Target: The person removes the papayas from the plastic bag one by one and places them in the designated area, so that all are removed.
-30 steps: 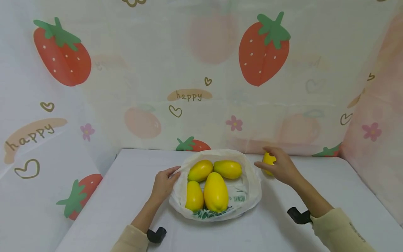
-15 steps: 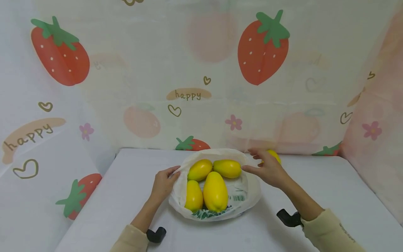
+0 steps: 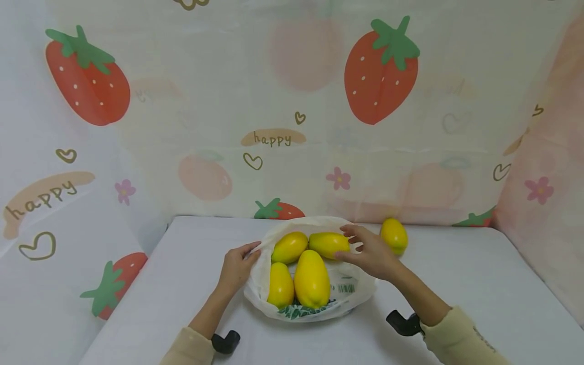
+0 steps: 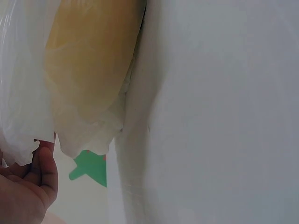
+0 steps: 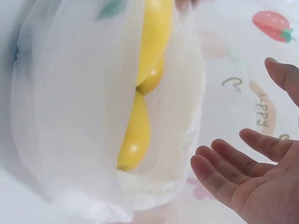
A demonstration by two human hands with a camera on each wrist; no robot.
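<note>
A white plastic bag (image 3: 360,294) stands wide-mouthed on the table with several smooth yellow mangoes (image 3: 313,279) in it. At its left rim, my left hand (image 3: 237,266) pinches the plastic; the left wrist view shows the thumb and fingers (image 4: 46,170) closed on the edge. Over the bag's right side hovers my right hand (image 3: 371,253), fingers spread and nothing held. It partly covers the back right mango (image 3: 326,244) in the head view. Outside the bag, behind my right hand, another yellow mango (image 3: 394,235) sits on the table.
The white table (image 3: 465,284) ends at a patterned backdrop (image 3: 292,172) printed with strawberries. Side cloths close in the left and right. Each wrist carries a black camera mount, such as the right one (image 3: 403,323).
My right hand has moved left, from in front of the outside mango to over the bag's right rim, leaving that mango in fuller view. The left hand keeps its place on the rim.
</note>
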